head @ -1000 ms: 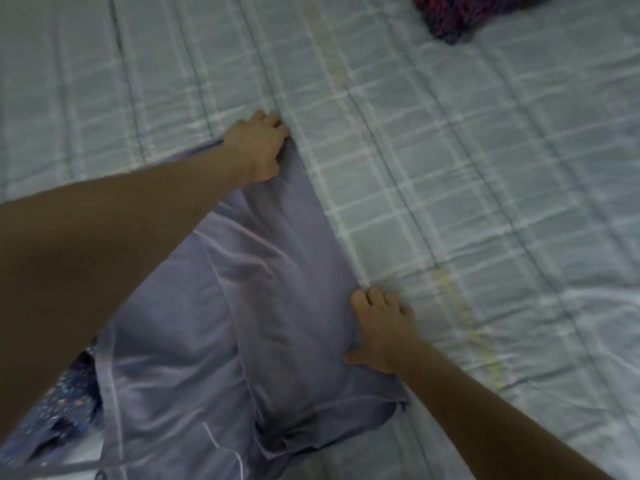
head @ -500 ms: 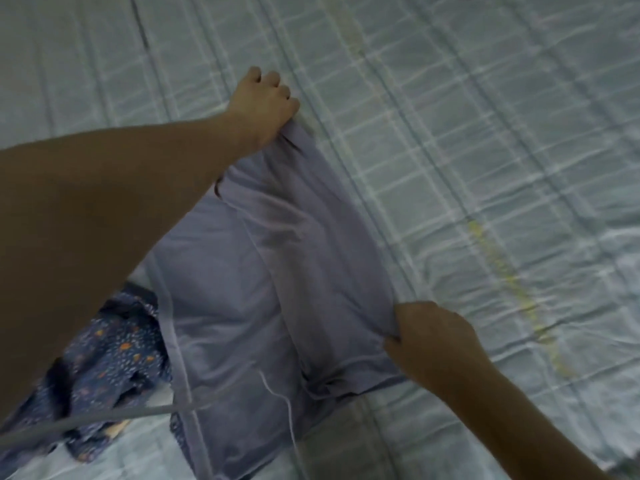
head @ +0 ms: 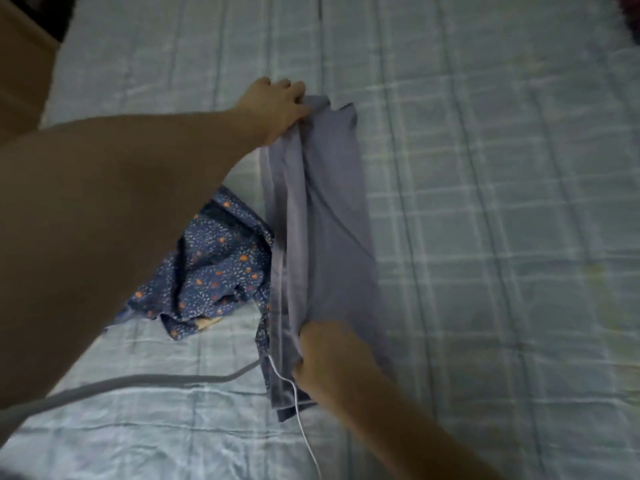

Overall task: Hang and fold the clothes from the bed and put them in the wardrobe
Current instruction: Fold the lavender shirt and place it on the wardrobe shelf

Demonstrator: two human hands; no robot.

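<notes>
Lying folded lengthwise on the checked bed (head: 485, 202), lilac garment (head: 329, 220), left hand (head: 277, 105) fingers clamped on its far end, right hand (head: 332, 358) fingers clamped on its near end, floral navy garment (head: 214, 265) crumpled just left of it, white cord (head: 301, 410) trailing over its near edge.

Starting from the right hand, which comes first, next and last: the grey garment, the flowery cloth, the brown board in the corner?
1. Grey garment: gripped by the right hand.
2. Flowery cloth: to its left.
3. Brown board: far top-left corner.
</notes>
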